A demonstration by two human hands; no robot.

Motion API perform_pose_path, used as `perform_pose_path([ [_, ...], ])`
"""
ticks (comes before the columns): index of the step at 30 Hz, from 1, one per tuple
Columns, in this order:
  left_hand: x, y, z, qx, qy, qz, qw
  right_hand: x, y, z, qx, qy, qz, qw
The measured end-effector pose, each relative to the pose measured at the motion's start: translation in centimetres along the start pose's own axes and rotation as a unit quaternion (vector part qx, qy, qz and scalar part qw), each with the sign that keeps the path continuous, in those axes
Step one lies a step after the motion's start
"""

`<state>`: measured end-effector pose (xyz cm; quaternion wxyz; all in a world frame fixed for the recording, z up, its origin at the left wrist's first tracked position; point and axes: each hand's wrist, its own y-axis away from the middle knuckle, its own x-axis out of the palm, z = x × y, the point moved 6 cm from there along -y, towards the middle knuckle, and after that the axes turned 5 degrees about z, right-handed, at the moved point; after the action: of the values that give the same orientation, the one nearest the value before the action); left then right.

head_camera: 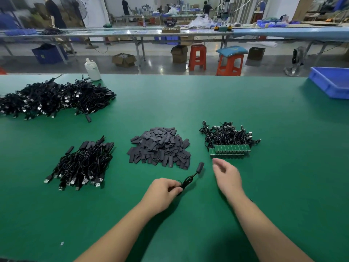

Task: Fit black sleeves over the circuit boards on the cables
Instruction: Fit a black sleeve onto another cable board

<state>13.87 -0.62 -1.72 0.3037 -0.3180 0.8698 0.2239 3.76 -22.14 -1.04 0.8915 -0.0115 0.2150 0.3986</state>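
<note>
My left hand grips the coiled black wire of a sleeved cable; its covered end points up and to the right. My right hand hovers with fingers apart, empty, just below a row of green circuit boards joined to bundled black cables. A heap of flat black sleeves lies in the middle of the green table. To the left lies a pile of sleeved cables.
A big heap of black cables fills the far left, with a white bottle behind it. A blue plastic bin stands at the far right edge. Beyond the table are stools, boxes and other workbenches with people.
</note>
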Motion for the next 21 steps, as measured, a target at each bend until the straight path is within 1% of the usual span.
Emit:
perform_pose_path([
  [1, -1.2, 0.0, 0.4, 0.002, -0.042, -0.014, 0.999, -1.4, -0.3, 0.1, -0.026, 0.118, -0.049, 0.991],
  [2, -2.5, -0.1, 0.8, 0.001, -0.078, -0.03, 0.997, -2.4, -0.6, -0.1, -0.037, 0.2, -0.078, 0.976],
  [3, -3.9, -0.1, 1.3, -0.002, -0.112, -0.047, 0.993, -3.0, -0.9, -0.8, -0.026, 0.248, -0.082, 0.965],
  [5, -6.8, -0.2, 2.3, -0.014, -0.172, -0.084, 0.982, -3.5, -1.4, -2.7, 0.021, 0.283, -0.039, 0.958],
  [7, -10.0, -0.1, 3.7, -0.041, -0.211, -0.126, 0.969, -3.2, -1.3, -4.2, 0.046, 0.263, 0.003, 0.964],
  [8, -11.7, -0.1, 4.5, -0.06, -0.217, -0.148, 0.963, -3.0, -1.2, -4.6, 0.048, 0.255, 0.011, 0.966],
  [11, -16.3, 0.4, 7.3, -0.119, -0.185, -0.21, 0.953, -2.7, -0.7, -4.7, 0.043, 0.259, 0.012, 0.965],
  [13, -19.2, 0.8, 9.2, -0.145, -0.178, -0.249, 0.941, -2.4, -0.5, -4.6, 0.043, 0.273, 0.027, 0.961],
  [15, -21.3, 1.3, 11.4, -0.181, -0.191, -0.266, 0.927, -2.2, -0.3, -4.3, 0.041, 0.251, 0.038, 0.966],
  [18, -22.4, 1.9, 14.5, -0.254, -0.219, -0.244, 0.91, -2.2, -0.1, -3.7, 0.044, 0.125, 0.022, 0.991],
  [21, -22.6, 2.2, 15.9, -0.28, -0.213, -0.271, 0.896, -1.7, 0.4, -3.3, 0.061, -0.019, 0.003, 0.998],
])
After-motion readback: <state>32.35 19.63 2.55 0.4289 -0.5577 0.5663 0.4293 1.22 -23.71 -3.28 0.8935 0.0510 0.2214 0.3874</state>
